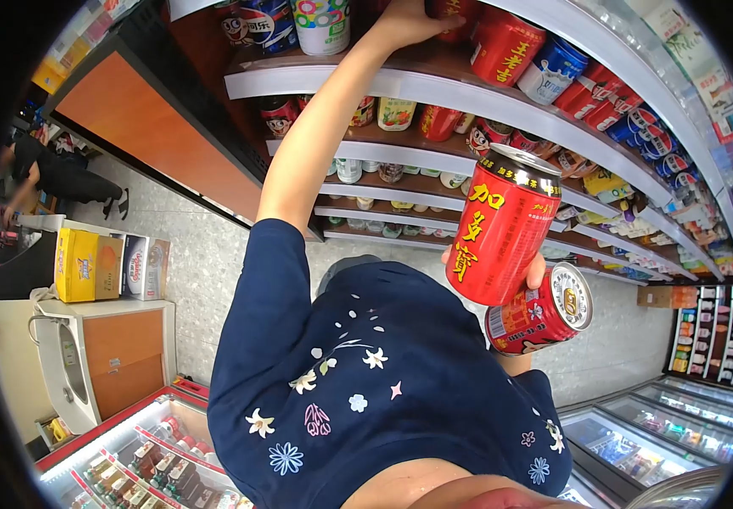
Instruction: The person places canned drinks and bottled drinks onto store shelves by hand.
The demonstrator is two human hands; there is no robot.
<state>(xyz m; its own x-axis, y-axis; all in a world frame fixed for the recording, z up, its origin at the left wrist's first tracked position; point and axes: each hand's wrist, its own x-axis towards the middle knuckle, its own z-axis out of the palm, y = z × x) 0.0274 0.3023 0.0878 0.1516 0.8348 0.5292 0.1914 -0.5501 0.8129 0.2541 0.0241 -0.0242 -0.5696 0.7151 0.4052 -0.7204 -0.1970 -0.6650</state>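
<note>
1. Tall can [509,225] was in the right hand [535,271]: red, yellow characters, dark band under a silver lid. Held tilted, lid end up.
2. Right fingers were curled around its lower part; fingertips showed at both sides. The palm was hidden behind it.
3. Short can [529,321], also red, was just below the right fingers, close against the tall can's lower end. It lay tilted, its silver lid and tab turned toward the camera. Exact hold on it could not be told.
4. Left hand [404,24] reached up to the shelf [315,81], fingers extended against a dark red can [453,19]. Partly cut off by the frame top; pinching or merely touching could not be told.
5. To the right of the left fingers stood a bright red can [508,49], then a blue-and-white can [553,71]. To their left stood a white can [322,27] with colored rings.
</note>
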